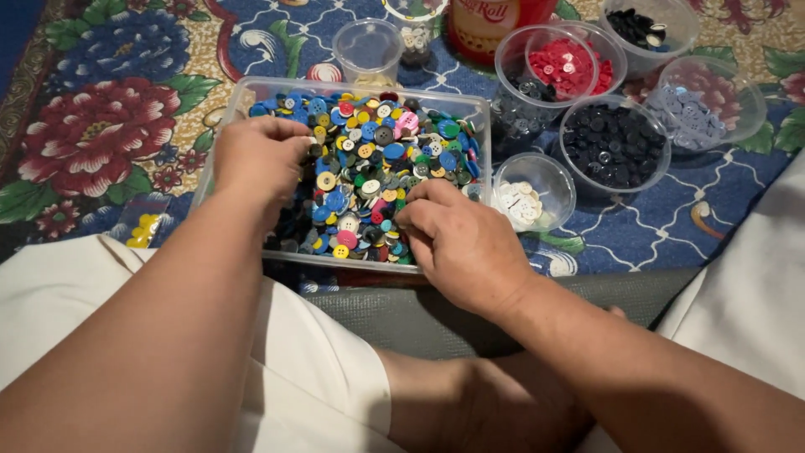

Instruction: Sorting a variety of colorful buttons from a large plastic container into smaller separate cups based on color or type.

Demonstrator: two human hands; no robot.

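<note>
While both hands dig in the clear tub point(251, 92) of mixed buttons point(377, 159), left hand point(260, 159) curled loosely, right hand point(461, 243) fingers point(417, 216) pinching, sorting seems underway; next, lift one cleanly.

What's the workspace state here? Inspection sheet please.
Surface: floral patterned cloth in blue, red and green.
Job's things: clear rectangular plastic tray filled with mixed coloured buttons.
Clutter: round clear cups holding sorted red buttons, black buttons, white buttons, pale blue buttons; one empty clear cup.
Grippers: left hand and right hand both in the tray, fingers curled on buttons; grip unclear.
Cables: nothing seen.
Surroundings: white garment, grey mat.
</note>
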